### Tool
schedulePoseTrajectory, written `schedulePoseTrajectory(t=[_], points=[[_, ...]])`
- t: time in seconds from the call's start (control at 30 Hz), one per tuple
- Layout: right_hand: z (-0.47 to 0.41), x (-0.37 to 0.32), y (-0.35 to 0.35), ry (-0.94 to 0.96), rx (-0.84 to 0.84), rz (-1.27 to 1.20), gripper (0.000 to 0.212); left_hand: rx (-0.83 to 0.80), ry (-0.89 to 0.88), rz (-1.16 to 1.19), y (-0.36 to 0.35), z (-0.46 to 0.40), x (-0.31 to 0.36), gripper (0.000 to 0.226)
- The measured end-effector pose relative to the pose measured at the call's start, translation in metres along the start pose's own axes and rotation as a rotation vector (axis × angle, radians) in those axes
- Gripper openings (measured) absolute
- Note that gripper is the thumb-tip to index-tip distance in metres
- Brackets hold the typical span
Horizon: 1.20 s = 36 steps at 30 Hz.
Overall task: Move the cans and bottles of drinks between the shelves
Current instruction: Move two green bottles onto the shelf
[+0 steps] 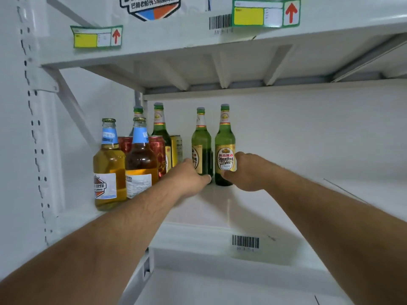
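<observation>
Both arms reach into a white metal shelf (253,208), and each hand wraps the base of a green beer bottle standing upright near the back wall. The left hand (189,178) curls around the lower part of the left green bottle (200,142), its thumb tip at the bottle's foot; the right hand (244,172) grips the right green bottle (225,139) just below its gold Yanjing label, fingers behind the glass and thumb in front. The two bottles stand just beside each other, apart from the cluster at the hands' nine o'clock. That cluster crowds the left end of the shelf: two clear bottles of amber beer with blue neck labels (109,168) (141,164) at the front edge, red cans (157,150) behind them, a gold can (176,148) and two more green bottles (160,124) further back. The left forearm passes close to the nearer amber bottle. At twelve o'clock the upper shelf (198,40) carries green-bordered tags with red arrows (97,37) and a barcode sticker (220,22); another barcode (245,242) sits on the lower shelf's front lip at six o'clock.
</observation>
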State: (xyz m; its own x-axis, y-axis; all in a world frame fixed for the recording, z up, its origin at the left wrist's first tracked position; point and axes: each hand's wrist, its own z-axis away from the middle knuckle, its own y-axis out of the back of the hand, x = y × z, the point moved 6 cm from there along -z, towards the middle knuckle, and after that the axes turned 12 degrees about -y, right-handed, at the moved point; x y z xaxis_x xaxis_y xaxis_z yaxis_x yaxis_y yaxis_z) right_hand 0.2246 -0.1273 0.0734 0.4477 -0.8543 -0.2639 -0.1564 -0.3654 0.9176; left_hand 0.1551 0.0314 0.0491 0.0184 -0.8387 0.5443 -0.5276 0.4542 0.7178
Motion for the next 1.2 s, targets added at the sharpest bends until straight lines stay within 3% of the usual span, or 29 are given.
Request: schedulePoseTrajectory(t=[0.2,0.47,0.6,0.67,0.8,0.97,1.2], points=[[-0.019,0.0,0.006,-0.106,0.114,-0.068,0.037,0.017,0.006,0.103,-0.006,-0.032,-0.002,0.071],[-0.087,0.014,0.006,-0.151,0.153,-0.18,0.052,0.129,0.034,0.229,-0.018,-0.089,-0.001,0.074],[-0.119,0.011,-0.001,-0.136,0.093,-0.362,0.043,0.197,0.079,0.306,-0.022,-0.114,-0.013,0.068],[-0.131,0.006,-0.009,-0.103,0.037,-0.483,0.032,0.188,0.112,0.36,-0.027,-0.123,-0.022,0.065],[-0.146,0.005,-0.018,-0.148,-0.005,-0.714,0.03,0.151,0.144,0.397,-0.034,-0.133,-0.034,0.056],[-0.157,0.01,-0.022,-0.183,0.032,-0.814,0.038,0.151,0.142,0.429,-0.043,-0.14,-0.045,0.051],[-0.16,0.021,-0.024,-0.218,0.126,-0.76,0.062,0.245,0.123,0.488,-0.047,-0.139,-0.053,0.058]])
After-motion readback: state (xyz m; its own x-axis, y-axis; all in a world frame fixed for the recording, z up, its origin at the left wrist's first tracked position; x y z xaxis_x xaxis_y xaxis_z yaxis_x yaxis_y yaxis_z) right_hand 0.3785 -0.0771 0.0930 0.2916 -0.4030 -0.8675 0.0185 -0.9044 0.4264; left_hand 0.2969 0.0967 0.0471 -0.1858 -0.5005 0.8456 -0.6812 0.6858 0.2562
